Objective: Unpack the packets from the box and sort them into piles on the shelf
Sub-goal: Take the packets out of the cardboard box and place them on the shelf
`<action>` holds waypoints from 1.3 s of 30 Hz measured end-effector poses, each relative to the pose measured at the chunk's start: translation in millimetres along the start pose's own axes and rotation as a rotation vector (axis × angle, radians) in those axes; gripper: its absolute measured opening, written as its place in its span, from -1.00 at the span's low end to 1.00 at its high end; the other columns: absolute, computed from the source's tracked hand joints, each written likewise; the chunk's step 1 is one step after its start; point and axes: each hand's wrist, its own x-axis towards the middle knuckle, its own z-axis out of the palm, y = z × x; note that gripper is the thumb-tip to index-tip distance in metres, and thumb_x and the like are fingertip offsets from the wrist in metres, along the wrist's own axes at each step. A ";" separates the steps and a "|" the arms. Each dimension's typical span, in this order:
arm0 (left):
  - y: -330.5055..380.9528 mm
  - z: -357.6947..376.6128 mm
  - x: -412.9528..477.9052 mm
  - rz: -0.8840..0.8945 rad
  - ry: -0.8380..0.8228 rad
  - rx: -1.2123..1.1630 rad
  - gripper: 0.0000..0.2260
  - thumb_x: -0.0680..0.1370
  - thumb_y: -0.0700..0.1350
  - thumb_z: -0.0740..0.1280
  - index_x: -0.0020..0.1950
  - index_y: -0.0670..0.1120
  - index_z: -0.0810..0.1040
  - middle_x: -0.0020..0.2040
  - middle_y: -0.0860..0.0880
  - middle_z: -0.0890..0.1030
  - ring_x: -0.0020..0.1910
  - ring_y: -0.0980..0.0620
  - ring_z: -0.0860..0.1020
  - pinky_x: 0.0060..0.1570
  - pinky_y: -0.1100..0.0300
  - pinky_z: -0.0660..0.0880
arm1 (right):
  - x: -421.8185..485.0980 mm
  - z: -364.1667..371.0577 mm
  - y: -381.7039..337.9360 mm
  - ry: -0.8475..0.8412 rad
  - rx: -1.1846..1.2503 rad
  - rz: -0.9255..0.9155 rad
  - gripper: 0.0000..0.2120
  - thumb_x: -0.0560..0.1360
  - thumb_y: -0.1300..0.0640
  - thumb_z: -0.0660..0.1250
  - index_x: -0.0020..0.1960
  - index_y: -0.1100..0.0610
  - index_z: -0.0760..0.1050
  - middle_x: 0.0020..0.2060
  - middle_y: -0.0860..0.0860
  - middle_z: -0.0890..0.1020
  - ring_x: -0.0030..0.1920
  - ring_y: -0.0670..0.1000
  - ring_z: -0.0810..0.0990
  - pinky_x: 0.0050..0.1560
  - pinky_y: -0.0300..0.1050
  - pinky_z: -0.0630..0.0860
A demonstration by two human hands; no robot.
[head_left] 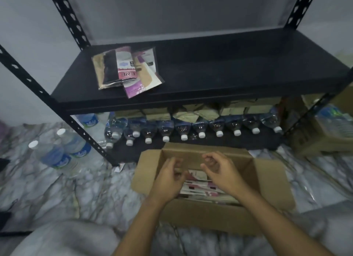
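Packets (pixel 198 187) lie stacked flat in the open box (pixel 200 211) on the floor, just in front of the rack. Both hands hover over them inside the box mouth: the left hand (pixel 169 179) and right hand (pixel 219 169) face each other, fingers curled but empty, each grip half open and holding nothing. That pose suggests they are about to pinch the top packet from either side.

Up on the shelf (pixel 229 68), a few packets (pixel 127 70) already lie overlapping near its left end, slightly fanned. Whether they make one pile or two begun side by side I cannot tell. The rest of the shelf is bare, which leaves room for more piles to the right.

Below, bottles (pixel 183 130) lie in a row on the lower tier, caps outward, close behind the box's far flap. The box sits with flaps folded out, so reaching in is unobstructed. Most of the packets seem still to be unpacked.
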 end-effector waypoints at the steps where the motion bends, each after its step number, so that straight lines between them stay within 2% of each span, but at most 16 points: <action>1: -4.6 7.5 2.2 -0.009 -0.031 0.026 -0.79 0.53 -0.14 0.39 0.13 -0.01 0.45 0.12 -0.02 0.52 0.00 0.20 0.57 0.00 0.24 0.56 | -2.8 -0.1 13.5 -0.011 -0.021 0.036 -0.80 0.44 0.18 0.44 0.06 0.10 0.57 -0.13 -0.12 0.53 -0.15 -0.27 0.51 -0.13 -0.55 0.34; 3: -16.0 20.9 6.7 -0.028 -0.090 0.091 -0.80 0.53 -0.14 0.38 0.13 -0.07 0.49 0.09 0.00 0.52 0.04 0.06 0.57 0.06 0.10 0.55 | -6.1 0.1 37.9 -0.037 -0.062 0.098 -0.77 0.43 0.18 0.44 0.08 0.13 0.57 -0.15 -0.15 0.51 -0.19 -0.31 0.50 -0.15 -0.57 0.34; 4: -22.9 26.6 9.7 -0.028 -0.114 0.142 -0.78 0.52 -0.15 0.39 0.14 -0.09 0.50 0.07 0.02 0.51 0.06 0.02 0.56 0.09 0.12 0.51 | -6.6 0.9 48.8 -0.050 -0.088 0.121 -0.76 0.43 0.17 0.44 0.09 0.12 0.57 -0.15 -0.15 0.51 -0.19 -0.29 0.49 -0.16 -0.55 0.34; 6: -37.2 38.3 18.6 -0.040 -0.173 0.224 -0.73 0.51 -0.14 0.39 0.19 -0.10 0.49 0.05 0.03 0.48 0.09 -0.01 0.52 0.09 0.16 0.45 | -4.7 2.8 70.4 -0.073 -0.133 0.165 -0.74 0.43 0.14 0.43 0.11 0.11 0.57 -0.13 -0.11 0.52 -0.18 -0.19 0.49 -0.13 -0.40 0.39; 8: -47.1 45.9 27.5 -0.049 -0.231 0.279 -0.69 0.51 -0.15 0.38 0.24 -0.10 0.47 0.11 -0.02 0.50 0.13 -0.06 0.50 0.14 0.10 0.45 | -3.6 5.4 82.7 -0.090 -0.168 0.205 -0.73 0.42 0.13 0.44 0.10 0.12 0.56 -0.14 -0.09 0.52 -0.17 -0.08 0.49 -0.12 -0.24 0.41; 10: -61.0 60.0 41.7 -0.040 -0.292 0.361 -0.67 0.50 -0.15 0.37 0.25 -0.08 0.46 0.18 -0.07 0.52 0.17 -0.11 0.49 0.18 0.01 0.44 | -0.8 8.7 99.0 -0.111 -0.179 0.255 -0.71 0.40 0.12 0.44 0.10 0.11 0.56 -0.13 -0.08 0.52 -0.17 -0.05 0.49 -0.12 -0.20 0.42; 16: -97.3 103.9 81.2 -0.026 -0.451 0.688 -0.54 0.47 -0.12 0.35 0.36 0.05 0.38 0.37 0.01 0.38 0.35 -0.09 0.34 0.26 -0.06 0.35 | 2.8 12.1 137.1 -0.181 -0.156 0.380 -0.69 0.41 0.14 0.44 0.14 0.06 0.53 -0.09 -0.07 0.51 -0.23 -0.13 0.48 -0.14 -0.27 0.42; 21: -123.1 128.6 101.2 0.050 -0.575 0.827 -0.45 0.45 -0.02 0.40 0.42 0.04 0.35 0.40 0.00 0.36 0.38 -0.11 0.32 0.31 -0.12 0.32 | 5.8 15.5 145.8 -0.160 -0.135 0.375 -0.76 0.44 0.12 0.41 0.10 0.05 0.54 -0.09 -0.02 0.54 -0.11 -0.08 0.52 -0.15 -0.34 0.33; 25: -132.4 132.4 107.7 0.136 -0.617 0.909 -0.47 0.46 0.00 0.39 0.41 0.01 0.35 0.35 -0.03 0.41 0.32 -0.13 0.37 0.24 -0.08 0.37 | 7.8 17.3 147.2 -0.132 -0.099 0.391 -0.81 0.45 0.16 0.40 0.07 0.07 0.55 -0.12 0.02 0.56 -0.22 -0.20 0.49 -0.25 -0.53 0.32; 29: -130.6 132.4 109.4 0.254 -0.643 1.053 -0.48 0.51 -0.07 0.37 0.42 -0.05 0.26 0.34 -0.11 0.41 0.29 -0.17 0.40 0.18 -0.09 0.42 | 7.9 18.6 147.5 -0.122 -0.101 0.414 -0.84 0.47 0.16 0.37 0.04 0.02 0.55 -0.16 -0.05 0.55 -0.23 -0.26 0.48 -0.28 -0.51 0.32; 33: -126.5 130.2 113.0 0.383 -0.590 1.145 -0.48 0.50 -0.27 0.35 0.40 -0.07 0.23 0.31 -0.14 0.42 0.25 -0.18 0.43 0.16 -0.08 0.44 | 8.3 15.1 146.1 -0.049 -0.124 0.397 -0.87 0.47 0.16 0.37 0.00 0.01 0.56 -0.22 -0.11 0.55 -0.24 -0.23 0.50 -0.26 -0.49 0.32; 35: -123.9 131.1 116.1 0.364 -0.574 1.153 -0.47 0.50 -0.22 0.36 0.40 -0.06 0.23 0.31 -0.15 0.41 0.26 -0.20 0.42 0.19 -0.11 0.43 | 6.2 13.6 147.1 -0.024 -0.136 0.379 -0.88 0.46 0.18 0.38 -0.04 0.01 0.56 -0.24 -0.15 0.54 -0.25 -0.22 0.51 -0.26 -0.44 0.35; 38: -117.1 132.0 116.6 0.285 -0.555 1.128 -0.48 0.50 -0.12 0.38 0.40 -0.04 0.25 0.31 -0.12 0.42 0.29 -0.19 0.40 0.23 -0.12 0.40 | 3.0 12.0 149.1 -0.031 -0.152 0.378 -0.90 0.45 0.18 0.38 -0.10 -0.01 0.56 -0.29 -0.19 0.55 -0.25 -0.25 0.52 -0.30 -0.50 0.34; 39: -114.3 129.8 115.9 0.263 -0.525 1.110 -0.51 0.51 -0.11 0.36 0.40 -0.02 0.28 0.31 -0.10 0.44 0.28 -0.17 0.41 0.23 -0.10 0.39 | 3.5 11.5 148.9 -0.035 -0.159 0.386 -0.90 0.45 0.18 0.37 -0.10 -0.02 0.57 -0.30 -0.19 0.55 -0.28 -0.24 0.52 -0.30 -0.45 0.36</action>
